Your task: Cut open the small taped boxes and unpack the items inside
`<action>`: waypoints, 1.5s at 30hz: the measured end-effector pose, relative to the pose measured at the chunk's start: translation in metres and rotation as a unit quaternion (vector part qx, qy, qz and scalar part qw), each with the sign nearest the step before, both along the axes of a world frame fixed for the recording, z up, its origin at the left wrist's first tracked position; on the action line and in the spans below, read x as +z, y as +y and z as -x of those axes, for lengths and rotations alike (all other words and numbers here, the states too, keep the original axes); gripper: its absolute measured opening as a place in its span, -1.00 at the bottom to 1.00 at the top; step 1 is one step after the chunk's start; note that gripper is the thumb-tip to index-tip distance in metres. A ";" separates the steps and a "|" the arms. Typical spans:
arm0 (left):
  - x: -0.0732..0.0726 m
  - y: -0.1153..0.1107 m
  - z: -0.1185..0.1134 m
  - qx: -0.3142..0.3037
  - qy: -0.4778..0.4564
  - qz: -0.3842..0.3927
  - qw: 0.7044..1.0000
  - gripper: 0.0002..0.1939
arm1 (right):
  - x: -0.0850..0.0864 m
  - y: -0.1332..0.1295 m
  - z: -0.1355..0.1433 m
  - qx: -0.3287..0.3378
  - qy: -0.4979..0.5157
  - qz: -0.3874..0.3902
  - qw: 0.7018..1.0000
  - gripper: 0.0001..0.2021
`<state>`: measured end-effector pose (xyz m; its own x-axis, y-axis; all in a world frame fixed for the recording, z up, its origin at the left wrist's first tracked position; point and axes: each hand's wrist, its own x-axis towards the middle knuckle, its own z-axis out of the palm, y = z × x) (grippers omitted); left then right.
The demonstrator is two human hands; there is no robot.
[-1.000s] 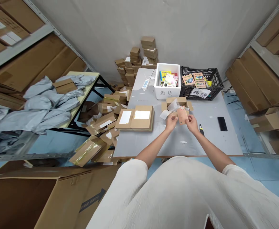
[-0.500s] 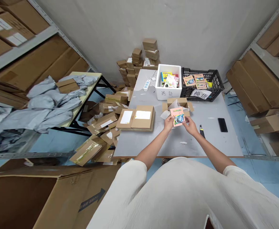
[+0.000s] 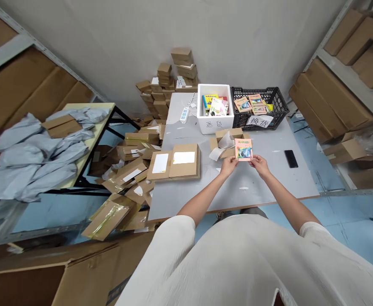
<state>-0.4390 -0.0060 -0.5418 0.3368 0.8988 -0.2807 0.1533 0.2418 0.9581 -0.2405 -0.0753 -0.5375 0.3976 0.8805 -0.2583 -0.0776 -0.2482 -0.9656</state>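
Observation:
A small pink book (image 3: 243, 149) with a colourful picture on its cover is held up over the table. My left hand (image 3: 229, 165) grips its lower left corner, and my right hand (image 3: 259, 164) is closed on its lower right edge. Just behind the book and to its left sits an opened cardboard box (image 3: 227, 135) with white paper (image 3: 217, 154) spilling from it. Similar pink books (image 3: 255, 102) lie in the black plastic crate (image 3: 277, 114) at the back, which bears a handwritten paper sign.
A white foam box (image 3: 214, 124) with several books stands left of the crate. Two closed cartons (image 3: 183, 160) lie on the table's left side, a phone (image 3: 291, 158) on the right. Cardboard boxes (image 3: 132, 170) heap on the floor; grey parcels (image 3: 42, 157) cover a side table.
Both hands have moved the book rightward, away from the front of the opened box, and hold it more upright. The head view has turned slightly right.

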 end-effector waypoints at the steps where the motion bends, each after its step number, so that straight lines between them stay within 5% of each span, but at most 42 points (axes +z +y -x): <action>1: -0.001 0.001 -0.005 0.004 0.007 -0.004 1.000 -0.80 | 0.001 -0.001 -0.005 0.003 -0.001 0.004 1.000 -0.43; 6: 0.003 0.013 -0.031 0.042 0.002 -0.012 0.999 -0.83 | 0.006 0.010 -0.034 0.015 -0.022 0.009 1.000 -0.44; 13: 0.013 0.051 -0.087 0.066 -0.039 -0.039 0.996 -0.83 | 0.011 0.062 -0.092 0.029 -0.039 -0.010 0.999 -0.44; 20: 0.012 0.102 -0.163 0.122 -0.053 -0.005 0.991 -0.73 | 0.012 0.120 -0.161 0.030 -0.021 -0.030 0.999 -0.51; 26: 0.016 0.158 -0.198 0.159 -0.050 -0.013 0.986 -0.78 | 0.011 0.187 -0.187 0.029 -0.021 -0.043 0.998 -0.52; 37: 0.005 0.242 -0.295 0.123 -0.065 -0.008 0.990 -0.81 | -0.009 0.258 -0.274 -0.050 -0.032 -0.057 0.997 -0.54; 41: 0.003 0.252 -0.318 0.105 -0.067 0.012 0.992 -0.70 | -0.014 0.270 -0.294 -0.080 -0.013 -0.065 0.995 -0.48; 45: -0.006 0.237 -0.316 0.075 -0.047 0.005 0.996 -0.76 | -0.021 0.262 -0.293 -0.087 0.018 -0.038 0.995 -0.51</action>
<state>-0.1230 0.2309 -0.5477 0.2238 0.9383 -0.2636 0.0249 0.2649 0.9640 0.0525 0.1865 -0.5583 0.5382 0.8164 -0.2092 -0.1472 -0.1534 -0.9771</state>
